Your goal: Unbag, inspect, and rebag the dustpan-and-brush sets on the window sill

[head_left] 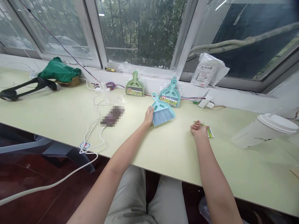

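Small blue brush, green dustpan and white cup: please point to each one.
small blue brush (pixel 163 112), head view, on the bristles.
green dustpan (pixel 135 86), head view, on the pan's face.
white cup (pixel 252 136), head view, on its side wall.
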Motion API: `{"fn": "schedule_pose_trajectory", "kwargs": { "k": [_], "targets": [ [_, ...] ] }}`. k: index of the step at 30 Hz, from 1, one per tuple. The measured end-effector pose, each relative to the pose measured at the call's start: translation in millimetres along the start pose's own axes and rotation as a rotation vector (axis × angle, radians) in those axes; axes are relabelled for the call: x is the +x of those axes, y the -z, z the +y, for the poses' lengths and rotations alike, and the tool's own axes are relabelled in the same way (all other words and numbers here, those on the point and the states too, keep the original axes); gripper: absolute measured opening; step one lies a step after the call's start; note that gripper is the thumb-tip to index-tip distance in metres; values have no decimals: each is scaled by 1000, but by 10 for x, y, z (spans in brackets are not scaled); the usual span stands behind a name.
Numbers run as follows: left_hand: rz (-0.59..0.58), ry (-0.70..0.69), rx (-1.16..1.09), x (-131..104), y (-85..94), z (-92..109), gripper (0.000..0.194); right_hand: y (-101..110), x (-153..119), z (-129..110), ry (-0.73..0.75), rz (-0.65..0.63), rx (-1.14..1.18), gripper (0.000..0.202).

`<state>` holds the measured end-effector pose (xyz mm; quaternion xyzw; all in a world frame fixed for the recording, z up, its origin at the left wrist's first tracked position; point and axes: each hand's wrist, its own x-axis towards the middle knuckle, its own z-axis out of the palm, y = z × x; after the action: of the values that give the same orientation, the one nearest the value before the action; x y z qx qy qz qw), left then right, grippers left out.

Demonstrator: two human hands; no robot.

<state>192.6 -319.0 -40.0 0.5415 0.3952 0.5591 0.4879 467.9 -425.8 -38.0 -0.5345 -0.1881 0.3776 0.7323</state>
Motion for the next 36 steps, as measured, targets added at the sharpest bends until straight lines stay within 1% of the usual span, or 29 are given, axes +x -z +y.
{"fn": "schedule_pose_trajectory", "kwargs": {
  "k": [2,3,5,6,7,9,10,11,13,15,16,18,20,21,23,25,27,28,30,32,34,36],
  "targets": [
    [-21,-62,47,-112,-38,88,37,-1,2,-14,49,76,-41,55],
    [-41,-93,81,-177,-57,141,39,-47,-19,-8,67,122,-71,52],
    [-98,-144,166,-319,-95,248,44,-226,-119,34,122,172,-147,42],
    [-138,-171,208,-389,-112,298,47,-348,-199,71,177,152,-197,37],
    [-188,-202,245,-456,-127,342,50,-481,-294,117,261,83,-266,35],
    [-297,-266,291,-566,-148,406,55,-731,-501,221,469,-180,-428,36],
    [-347,-292,298,-605,-154,426,57,-827,-594,269,557,-233,-496,37],
    [-387,-309,298,-632,-157,439,57,-894,-669,307,623,-244,-562,38],
    [-435,-329,295,-651,-160,452,56,-940,-744,343,717,-181,-660,37],
    [-457,-359,304,-633,-170,452,51,-899,-721,322,763,-119,-729,35],
    [-466,-377,308,-615,-179,448,50,-866,-686,295,777,-108,-754,36],
    [-471,-399,309,-560,-198,432,48,-808,-604,222,780,-131,-775,38],
    [-411,-378,302,-472,-190,404,46,-779,-542,134,741,-186,-721,41],
    [-347,-352,310,-413,-165,386,44,-771,-521,86,712,-212,-673,42],
    [-174,-284,356,-270,-61,347,42,-748,-495,-14,672,-232,-624,42],
    [-19,-203,445,-117,99,310,40,-692,-470,-98,658,-183,-731,40],
    [70,-107,559,14,271,275,33,-602,-436,-131,630,-119,-983,37],
    [90,-52,617,64,347,257,28,-549,-416,-122,606,-93,-1122,35],
    [87,60,719,129,461,216,16,-451,-376,-52,565,-60,-1356,30],
    [57,132,779,155,523,169,15,-384,-342,52,547,-34,-1499,25],
    [49,132,829,156,548,128,20,-356,-323,143,530,-2,-1564,21],
    [63,82,891,143,556,107,25,-359,-319,185,517,1,-1585,19]
  ]
}}
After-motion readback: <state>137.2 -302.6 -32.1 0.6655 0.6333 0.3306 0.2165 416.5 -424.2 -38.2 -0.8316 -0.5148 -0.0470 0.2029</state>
